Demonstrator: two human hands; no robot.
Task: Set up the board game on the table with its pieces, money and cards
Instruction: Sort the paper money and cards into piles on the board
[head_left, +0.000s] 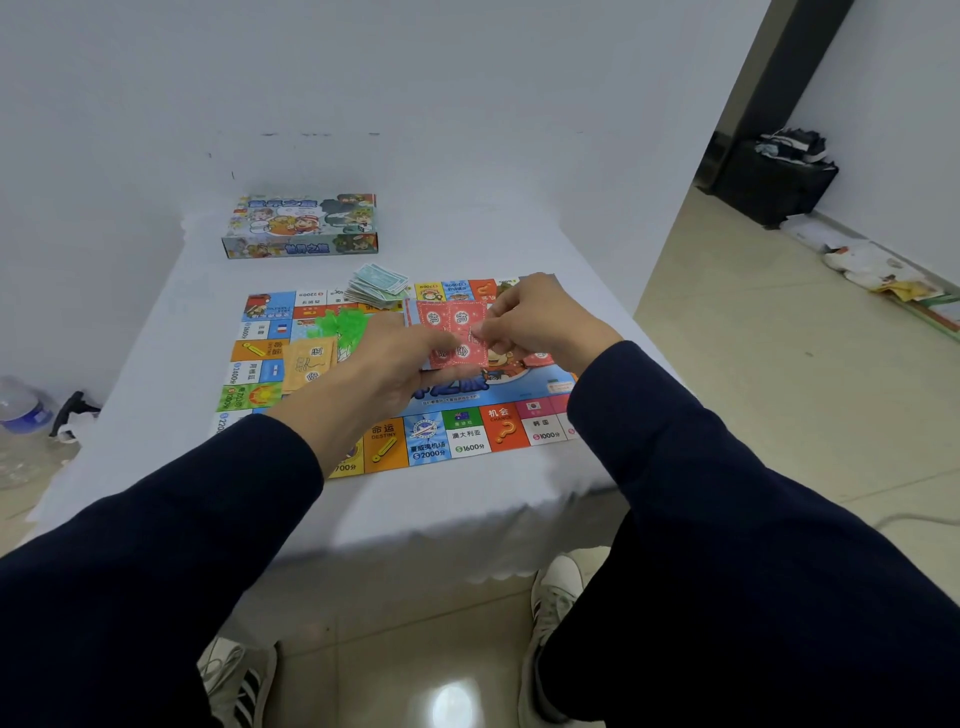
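The colourful game board (431, 441) lies flat on the white-clothed table (156, 374). Above its middle, my left hand (395, 364) and my right hand (540, 319) both pinch a sheet of red cards (451, 319). A stack of orange cards (307, 366) rests on the board's left part, with a heap of green plastic pieces (337, 325) just behind it. A pile of pale green paper money (376, 286) sits at the board's far edge. The game box (301, 226) stands further back on the table.
The table's front edge (415, 525) is close to my legs and shoes. A plastic bottle (23, 405) and a black object (72, 410) lie on the floor at left. A black bin (774, 176) and scattered papers (878, 270) are at right by the wall.
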